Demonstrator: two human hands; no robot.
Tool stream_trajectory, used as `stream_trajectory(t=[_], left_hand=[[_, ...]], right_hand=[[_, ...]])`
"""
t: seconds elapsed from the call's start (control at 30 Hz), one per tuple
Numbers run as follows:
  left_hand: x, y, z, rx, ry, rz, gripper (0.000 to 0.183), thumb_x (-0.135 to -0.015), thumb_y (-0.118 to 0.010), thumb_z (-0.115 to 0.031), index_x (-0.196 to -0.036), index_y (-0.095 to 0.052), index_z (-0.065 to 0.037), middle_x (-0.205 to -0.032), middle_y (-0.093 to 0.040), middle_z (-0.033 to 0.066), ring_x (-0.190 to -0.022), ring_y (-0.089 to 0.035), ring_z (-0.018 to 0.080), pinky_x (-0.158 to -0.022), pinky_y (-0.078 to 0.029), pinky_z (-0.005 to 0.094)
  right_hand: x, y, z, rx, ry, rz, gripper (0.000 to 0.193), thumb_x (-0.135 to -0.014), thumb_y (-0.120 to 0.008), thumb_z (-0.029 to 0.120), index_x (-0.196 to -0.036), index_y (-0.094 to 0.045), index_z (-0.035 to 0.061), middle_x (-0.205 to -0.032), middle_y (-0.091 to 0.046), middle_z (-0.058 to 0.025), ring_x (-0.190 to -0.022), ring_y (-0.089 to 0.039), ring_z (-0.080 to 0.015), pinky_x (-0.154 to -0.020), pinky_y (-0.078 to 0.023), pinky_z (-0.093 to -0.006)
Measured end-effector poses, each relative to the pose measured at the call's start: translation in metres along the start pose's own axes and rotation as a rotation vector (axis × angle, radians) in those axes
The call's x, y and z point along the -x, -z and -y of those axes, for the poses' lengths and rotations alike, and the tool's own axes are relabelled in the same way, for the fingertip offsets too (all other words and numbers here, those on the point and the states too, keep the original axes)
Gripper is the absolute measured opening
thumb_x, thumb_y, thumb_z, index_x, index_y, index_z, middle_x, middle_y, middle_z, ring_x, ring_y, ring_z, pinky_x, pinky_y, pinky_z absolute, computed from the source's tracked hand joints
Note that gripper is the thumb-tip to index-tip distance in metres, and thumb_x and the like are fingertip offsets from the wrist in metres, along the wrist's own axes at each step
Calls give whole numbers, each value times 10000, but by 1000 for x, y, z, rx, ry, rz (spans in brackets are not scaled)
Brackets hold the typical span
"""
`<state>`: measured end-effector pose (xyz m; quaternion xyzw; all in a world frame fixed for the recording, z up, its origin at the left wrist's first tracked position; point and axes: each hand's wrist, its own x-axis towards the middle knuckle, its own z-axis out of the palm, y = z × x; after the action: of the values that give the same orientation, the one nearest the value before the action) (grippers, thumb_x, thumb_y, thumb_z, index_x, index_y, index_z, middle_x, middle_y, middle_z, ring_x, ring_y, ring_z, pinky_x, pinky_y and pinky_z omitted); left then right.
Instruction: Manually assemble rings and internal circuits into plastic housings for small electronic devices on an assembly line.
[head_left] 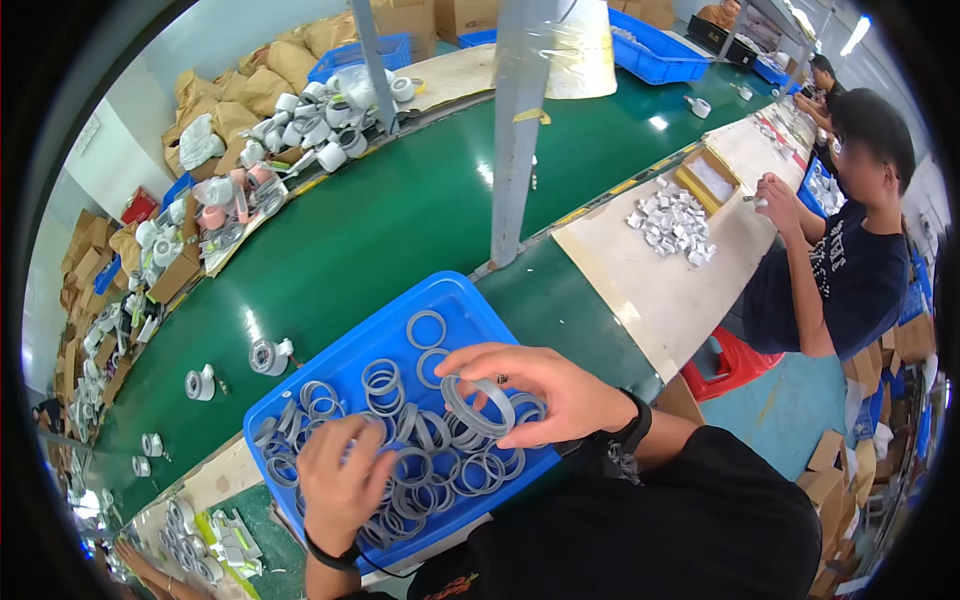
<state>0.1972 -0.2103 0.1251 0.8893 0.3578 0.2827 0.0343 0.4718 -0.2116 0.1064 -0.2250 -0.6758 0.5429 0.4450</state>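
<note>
My right hand [545,390] pinches one grey ring [478,404], tilted on edge, above the blue tray [400,310]. My left hand [340,480] presses curled fingers into the ring pile [440,465], just left of the held ring.

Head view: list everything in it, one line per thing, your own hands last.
bin: one, blue, in front of the person, on the belt's edge
rings: many, grey, loose in the bin
belt: one, green, running behind the bin
rolls: several, white-grey, scattered on the belt
pole: one, grey, upright on the belt
table: one, beige, right of the belt
small white parts: a pile, on the table
co-worker: one, dark shirt, seated at the table
stool: one, red, under the co-worker
left hand: among the rings, fingers down
right hand: fingers holding a grey ring
</note>
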Motion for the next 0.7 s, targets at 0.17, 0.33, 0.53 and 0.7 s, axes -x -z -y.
stream_trajectory(t=[0.17,0.33,0.53,0.7], left_hand=[[42,-2,32,23,309,181,387,-637,-721,-56,-1005,-599,-49,-1032,-567,156,-902,-567,344,-776,-468,414],[105,-1,40,109,550,169,344,-699,-621,-6,-1035,-555,19,-1180,-519,196,-1102,-493,406,-949,-395,401],[105,1,15,95,665,50,353,-806,-619,-45,-1153,-559,-17,-1237,-517,172,-1137,-491,341,-944,-389,394],[104,11,12,25,679,38,352,-806,-618,-36,-1151,-558,-2,-1264,-501,184,-1153,-480,368,-938,-404,413]], right_hand=[[9,32,3,144,-43,-42,640,-754,-681,12,-1337,-427,77,-1372,-428,-91,-1131,-537,-211,-908,-467,-347],[21,122,-24,-44,-170,-356,639,-807,-622,-15,-1380,-356,84,-1300,-465,-96,-1060,-590,-239,-897,-475,-340],[-10,231,-66,131,-261,-555,622,-831,-614,58,-1392,-350,104,-1311,-473,-120,-1023,-597,-202,-817,-494,-305],[-88,272,-108,1042,-161,-473,545,-702,-707,96,-1224,-560,152,-1111,-588,-144,-918,-616,-309,-847,-490,-369]])
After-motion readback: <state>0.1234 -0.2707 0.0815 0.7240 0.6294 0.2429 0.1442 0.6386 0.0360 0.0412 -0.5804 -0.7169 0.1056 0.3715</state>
